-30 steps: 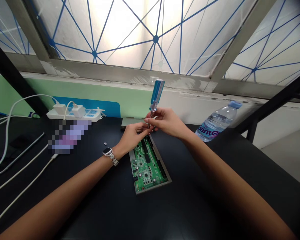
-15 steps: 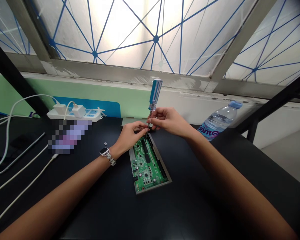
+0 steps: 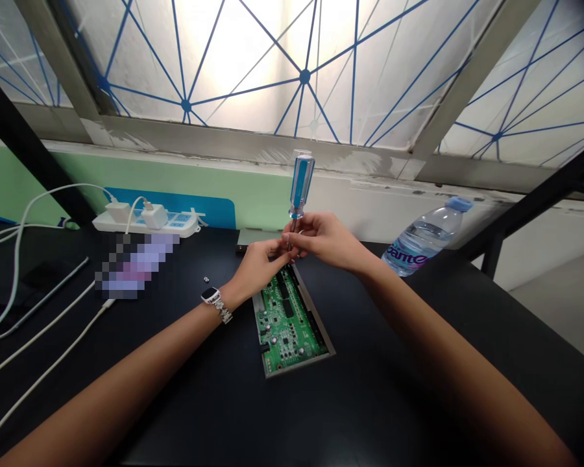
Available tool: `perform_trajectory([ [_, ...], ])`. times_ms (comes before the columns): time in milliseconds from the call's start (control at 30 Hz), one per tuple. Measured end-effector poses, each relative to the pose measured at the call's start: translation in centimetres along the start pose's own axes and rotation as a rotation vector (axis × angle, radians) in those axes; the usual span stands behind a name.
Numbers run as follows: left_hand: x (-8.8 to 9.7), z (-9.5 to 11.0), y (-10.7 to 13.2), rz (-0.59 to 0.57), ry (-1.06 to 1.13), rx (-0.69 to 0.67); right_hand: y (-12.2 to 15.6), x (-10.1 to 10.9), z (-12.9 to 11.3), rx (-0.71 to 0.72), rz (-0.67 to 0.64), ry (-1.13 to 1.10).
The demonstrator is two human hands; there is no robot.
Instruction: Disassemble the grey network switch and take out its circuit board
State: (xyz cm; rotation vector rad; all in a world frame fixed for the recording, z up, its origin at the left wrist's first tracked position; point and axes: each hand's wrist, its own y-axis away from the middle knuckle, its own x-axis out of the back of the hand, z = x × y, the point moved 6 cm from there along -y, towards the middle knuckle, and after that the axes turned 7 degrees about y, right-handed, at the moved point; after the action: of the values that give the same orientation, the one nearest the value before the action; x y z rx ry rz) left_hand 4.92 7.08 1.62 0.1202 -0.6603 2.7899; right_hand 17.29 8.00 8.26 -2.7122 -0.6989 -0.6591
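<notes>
A green circuit board [image 3: 287,319] lies in a grey metal tray [image 3: 321,327] on the black table. A screwdriver with a blue and clear handle [image 3: 300,185] stands upright over the board's far end. My right hand [image 3: 324,239] pinches its metal shaft just below the handle. My left hand [image 3: 255,267], with a watch on the wrist, is closed beside it, fingertips pressed at the shaft's lower part near the tip. The tip itself is hidden by the fingers.
A water bottle [image 3: 425,239] lies at the right rear. A white power strip [image 3: 143,220] with chargers sits at the back left, white cables [image 3: 39,337] trailing over the table. A tiny screw [image 3: 206,279] lies left of my left wrist. A blurred-out object [image 3: 136,266] lies nearby.
The screwdriver handle swayed slightly, from leaning right to more upright. Both hands stay at the shaft over the board's far end, with small shifts.
</notes>
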Motion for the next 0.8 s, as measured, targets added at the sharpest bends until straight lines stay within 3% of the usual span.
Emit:
perform_trajectory([
  [333,1.1,0.4,0.5,0.026,-0.036,0.019,0.2,1.4,-0.1,0.004,0.048,0.107],
  [800,0.4,0.0,-0.2,0.001,-0.095,-0.024,0.3,0.4,-0.3,-0.01,0.015,0.01],
])
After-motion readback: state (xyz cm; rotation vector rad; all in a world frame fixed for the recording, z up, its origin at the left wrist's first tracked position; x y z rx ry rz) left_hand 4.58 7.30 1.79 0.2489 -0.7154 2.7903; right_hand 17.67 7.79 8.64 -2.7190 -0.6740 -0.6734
